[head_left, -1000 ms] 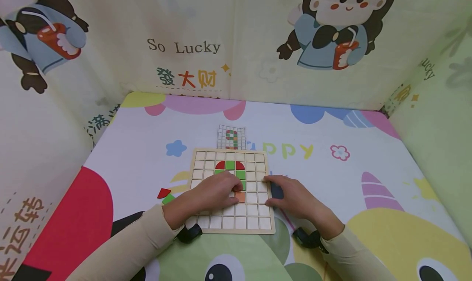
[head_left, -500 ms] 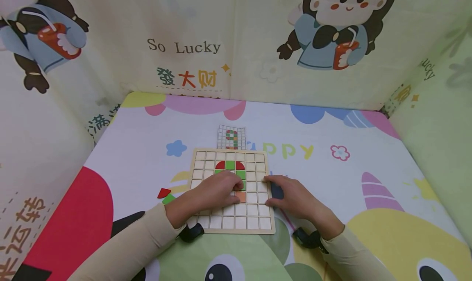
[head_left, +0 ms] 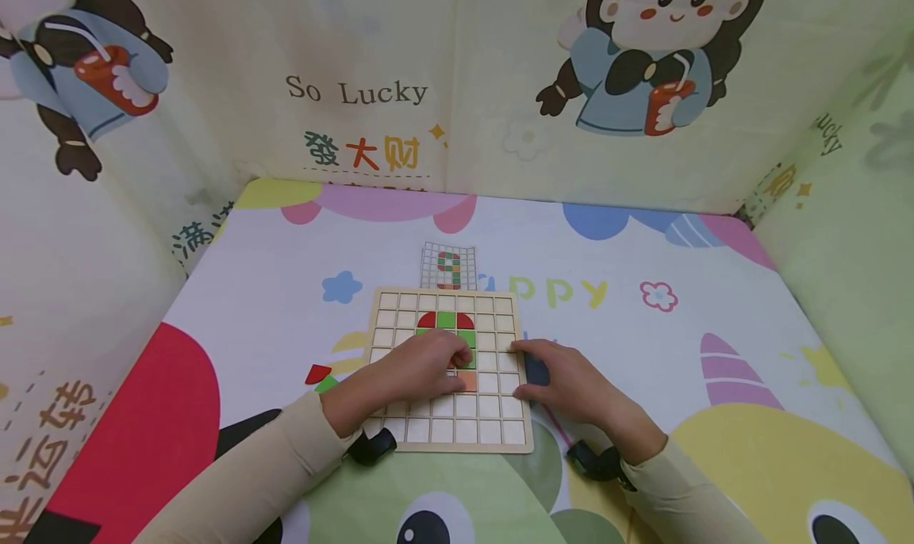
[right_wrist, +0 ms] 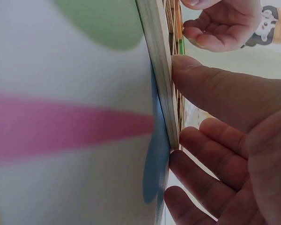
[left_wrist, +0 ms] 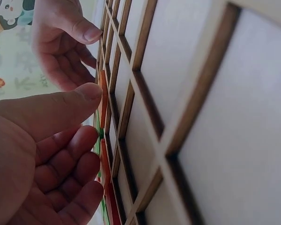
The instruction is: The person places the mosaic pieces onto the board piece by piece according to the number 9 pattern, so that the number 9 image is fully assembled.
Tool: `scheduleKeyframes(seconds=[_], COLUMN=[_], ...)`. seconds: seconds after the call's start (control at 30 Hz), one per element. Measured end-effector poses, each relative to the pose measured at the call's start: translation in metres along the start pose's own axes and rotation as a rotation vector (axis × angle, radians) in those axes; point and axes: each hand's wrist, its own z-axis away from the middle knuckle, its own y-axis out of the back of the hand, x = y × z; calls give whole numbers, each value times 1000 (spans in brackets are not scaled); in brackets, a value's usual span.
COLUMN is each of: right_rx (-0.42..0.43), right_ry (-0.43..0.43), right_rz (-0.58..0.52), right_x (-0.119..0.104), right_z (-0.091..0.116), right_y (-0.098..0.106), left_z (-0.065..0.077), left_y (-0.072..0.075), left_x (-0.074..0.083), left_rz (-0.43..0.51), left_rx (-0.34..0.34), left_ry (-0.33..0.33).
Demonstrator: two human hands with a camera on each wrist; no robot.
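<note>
A wooden grid board [head_left: 503,433] with square cells lies before me, holding red, green and orange tiles. My left hand [head_left: 421,367] is over the board's middle with fingers loosely bent. Its thumb tip touches the orange tile [head_left: 467,381], which sits in a cell; the index finger is by a green tile [head_left: 466,339]. Another orange-red tile [left_wrist: 104,159] shows under the fingers in the left wrist view. My right hand [head_left: 571,377] rests against the board's right edge, thumb and fingertips touching the rim, as the right wrist view shows. The left hand hides some cells.
A small paper pattern card [head_left: 448,266] with a coloured figure on a grid lies behind the board. Left of the board, a loose red piece [head_left: 317,374] and a green piece [head_left: 326,384] lie near my left forearm. Patterned cloth covers the table and walls.
Only a slight shift of my left hand and forearm to the right shows. The right hand, the board and the loose pieces stay where they were.
</note>
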Motion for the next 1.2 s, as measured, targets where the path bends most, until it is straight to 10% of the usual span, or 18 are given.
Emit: scheduleKeyframes(seconds=[0.47, 1.2], right_rx=[-1, -15], right_ry=[4, -7], right_rz=[11, 4], right_x=[-2, -3], right_z=[0, -1], right_y=[1, 2], left_z=[2, 32], left_y=[8, 32], left_x=[-4, -20], left_rz=[71, 129], left_rx=[-57, 32], left_ry=[56, 91])
